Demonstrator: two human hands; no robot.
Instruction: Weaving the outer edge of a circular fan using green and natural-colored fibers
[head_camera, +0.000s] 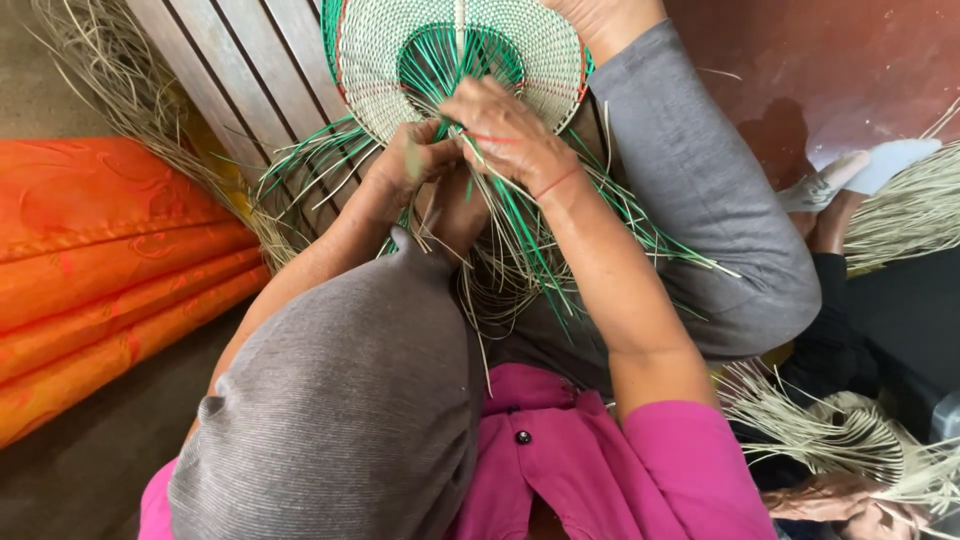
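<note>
Looking straight down over a seated person in a pink shirt (600, 470) and grey trousers (700, 200), both hands meet at the lower edge of a round, half-woven fan-shaped mat (400, 50) of pale straw with a green centre and a thin red ring. It lies in front of the knees, partly over a slatted wooden bench (230, 50). The left hand (410, 160) is curled closed, pinching a few loose green and pale strands (520, 250) just under the woven edge. The right hand (510, 135) lies over the weave, fingers bent and pressing strands flat, a red thread at the wrist. The unwoven strands fan out toward the lap in a loose tangle. The piece looks light and springy; the finished weave seems fairly stiff, while the free ends appear thin, bendable and likely to crease or split if bent sharply, so the firm woven rim looks the safest place to grip. Room is tight: a raised knee bounds the right side, an orange patterned cloth (110, 270) lies to the left, and a heap of dry straw (110, 80) sits beyond it. At lower right another person's hand (830, 495) rests among a separate bundle of pale straw (840, 430); a foot in a pale sandal (850, 175) shows on the reddish floor (860, 60)
</note>
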